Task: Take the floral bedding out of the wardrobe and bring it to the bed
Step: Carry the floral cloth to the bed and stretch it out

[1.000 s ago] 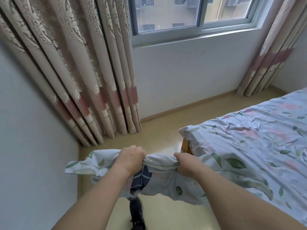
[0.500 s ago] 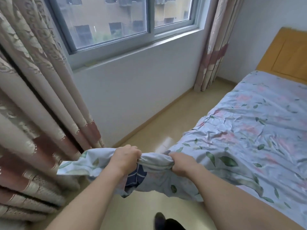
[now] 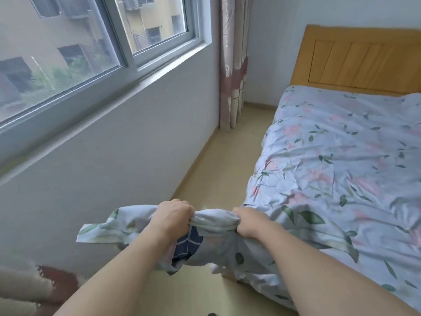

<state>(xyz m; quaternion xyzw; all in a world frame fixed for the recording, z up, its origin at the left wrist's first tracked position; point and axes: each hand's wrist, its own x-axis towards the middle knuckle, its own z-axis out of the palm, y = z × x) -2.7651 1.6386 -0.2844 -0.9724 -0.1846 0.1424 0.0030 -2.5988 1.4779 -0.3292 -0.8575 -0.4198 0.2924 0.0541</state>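
The floral bedding (image 3: 330, 179), pale blue with green leaves and pink flowers, lies spread and wrinkled over the bed. Its near corner is bunched in front of me, off the bed's foot. My left hand (image 3: 173, 214) grips the gathered edge, and a loose flap hangs out to its left. My right hand (image 3: 249, 222) grips the same bunched edge a short way to the right. A dark blue checked cloth (image 3: 188, 245) shows under the fabric below my left hand.
A wooden headboard (image 3: 360, 58) stands at the far end of the bed. A narrow strip of beige floor (image 3: 218, 169) runs between the bed and the wall under the window (image 3: 95, 49). Patterned curtains (image 3: 232, 65) hang in the far corner and at the lower left.
The view has swung right, from the left curtain and window wall toward the head of the bed. Both hands keep the same grip on the bunched edge.
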